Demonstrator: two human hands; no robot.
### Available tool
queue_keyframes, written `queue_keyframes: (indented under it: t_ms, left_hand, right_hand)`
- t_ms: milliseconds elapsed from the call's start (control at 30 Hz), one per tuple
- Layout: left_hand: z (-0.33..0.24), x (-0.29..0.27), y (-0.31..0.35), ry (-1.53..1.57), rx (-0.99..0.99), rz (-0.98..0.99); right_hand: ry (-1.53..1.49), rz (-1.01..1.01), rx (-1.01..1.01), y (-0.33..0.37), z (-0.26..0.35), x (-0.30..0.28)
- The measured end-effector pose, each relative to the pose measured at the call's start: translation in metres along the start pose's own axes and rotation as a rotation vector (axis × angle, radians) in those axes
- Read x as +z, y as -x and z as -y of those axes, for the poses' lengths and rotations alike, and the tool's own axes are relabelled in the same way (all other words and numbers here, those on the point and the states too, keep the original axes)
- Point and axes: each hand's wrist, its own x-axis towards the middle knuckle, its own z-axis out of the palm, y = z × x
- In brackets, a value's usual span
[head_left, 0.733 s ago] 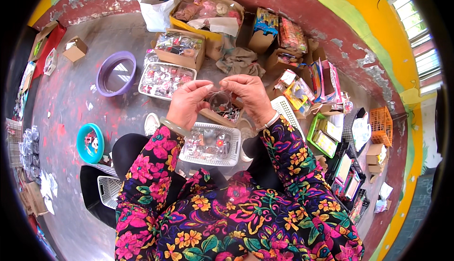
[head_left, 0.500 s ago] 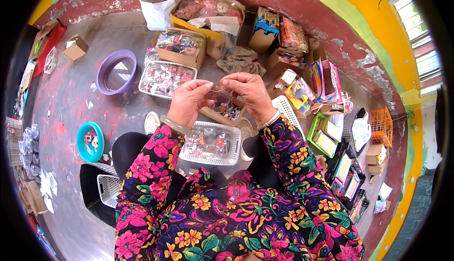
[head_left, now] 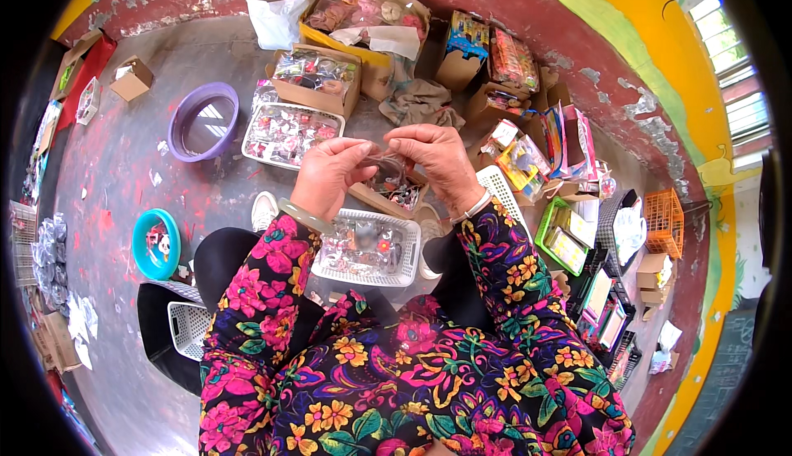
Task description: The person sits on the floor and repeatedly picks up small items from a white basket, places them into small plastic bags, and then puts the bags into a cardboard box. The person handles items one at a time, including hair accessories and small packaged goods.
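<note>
My left hand (head_left: 327,177) and my right hand (head_left: 439,164) are raised in front of me over the baskets, a small gap between them. Thumb and fingers of each pinch the edge of a thin see-through piece of plastic (head_left: 382,160), seemingly a small bag; its outline is faint. Just below it, a small cardboard box (head_left: 402,202) holds mixed small items. Nearer my body stands a white plastic basket (head_left: 365,278) of small clear packets with red and dark pieces inside. A bangle circles my left wrist, and a pale band circles the right one.
Beyond my left hand is a white basket (head_left: 247,144) of packets beside a filled cardboard box (head_left: 316,103). A purple basin (head_left: 175,138) and a teal basin (head_left: 138,245) stand to the left. On the right are a green basket (head_left: 544,240) and an orange crate (head_left: 664,217).
Both hands keep their pinch and nearly the same place. The clear plastic between them shows a little differently, and the view has shifted very slightly.
</note>
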Motion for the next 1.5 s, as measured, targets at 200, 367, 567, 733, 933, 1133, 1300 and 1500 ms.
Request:
queue_keyframes:
  t_ms: [200,367,567,733,933,1133,1300,1500]
  left_hand:
    - [-0.003,-0.003,0.002,0.043,-0.041,0.078]
    - [-0.009,-0.004,0.003,0.111,-0.091,0.158]
    - [-0.011,-0.005,0.005,0.167,-0.118,0.177]
    - [-0.014,-0.009,0.006,0.218,-0.130,0.214]
    - [-0.018,-0.005,0.009,0.267,-0.109,0.207]
    - [-0.012,-0.004,0.004,0.107,-0.120,0.120]
    - [-0.008,-0.005,0.003,0.085,-0.099,0.109]
    - [-0.005,-0.004,0.003,0.027,0.062,0.006]
  right_hand:
    - [-0.005,0.010,-0.012,0.004,0.007,0.004]
    - [0.047,0.046,-0.072,0.007,0.009,0.002]
    - [0.087,0.134,-0.137,0.007,0.006,-0.005]
    - [0.130,0.150,-0.173,0.009,0.010,-0.004]
    - [0.160,0.157,-0.179,0.009,0.007,-0.005]
    - [0.158,0.169,-0.184,0.008,0.005,-0.004]
    - [0.179,0.158,-0.178,0.008,0.005,-0.006]
    - [-0.034,0.016,-0.161,0.004,0.013,0.000]
